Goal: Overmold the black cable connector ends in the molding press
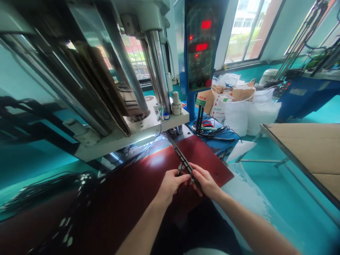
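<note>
Bar [183, 159]: being held over red bench [209, 156], near end between both hands
Progress: looks partway; bar is in grip, metal parts [181, 168] are sitting loose beside it; slot fill too small to tell
Axis: running near-right to far-left, far end pointing at press [145, 124]
Right hand [208, 181]: fingers clamping bar
Left hand [168, 184]: fingers pinching metal parts
Cables [86, 179]: lying left

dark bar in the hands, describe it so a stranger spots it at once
Find the large machine with steel columns, then the dark red board before it. Above that board, the left hand and right hand meet at the near end of the dark bar, which slants toward the machine. Its straight shape and row of small marks set it apart from the curling black cables nearby.
</note>
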Tool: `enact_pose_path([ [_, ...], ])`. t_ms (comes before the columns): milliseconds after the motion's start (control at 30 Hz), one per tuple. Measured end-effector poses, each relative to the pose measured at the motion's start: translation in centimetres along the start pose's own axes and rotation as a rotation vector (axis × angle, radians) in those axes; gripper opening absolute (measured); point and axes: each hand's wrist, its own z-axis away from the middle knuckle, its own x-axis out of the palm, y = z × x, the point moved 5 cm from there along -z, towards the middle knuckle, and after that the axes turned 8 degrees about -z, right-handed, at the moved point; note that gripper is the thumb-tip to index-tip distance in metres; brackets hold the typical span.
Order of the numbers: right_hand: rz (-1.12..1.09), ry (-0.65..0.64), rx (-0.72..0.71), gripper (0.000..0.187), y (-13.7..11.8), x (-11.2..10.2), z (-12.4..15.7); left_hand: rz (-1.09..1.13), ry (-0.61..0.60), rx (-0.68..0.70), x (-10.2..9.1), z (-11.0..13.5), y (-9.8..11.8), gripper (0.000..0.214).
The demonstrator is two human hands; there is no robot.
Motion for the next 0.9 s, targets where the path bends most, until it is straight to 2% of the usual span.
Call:
enact_pose_path([
  [300,0.055,0.013,-0.003,0.062,0.0,0.0,-0.1,0.159,0.001,0.002,0.6,-0.7,-0.9,0.032],
  [400,0.120,0.014,-0.015,0.062,-0.2,0.3,-0.1,0.151,0.063,0.082,0.5,-0.6,-0.6,0.030],
  [533,0.108,-0.015,-0.007,0.060,-0.1,0.4,-0.2,0.078,0.116,0.158,0.0,-0.3,-0.2,0.026],
  [733,0.041,0.051,-0.015,0.058,-0.1,-0.3,-0.1,0.257,0.153,0.138,-1.3,-0.2,-0.4,0.031],
  [900,0.001,0.045,-0.018,0.059,-0.1,-0.3,-0.1,0.084,0.184,0.185,-1.4,-0.1,-0.3,0.025],
])
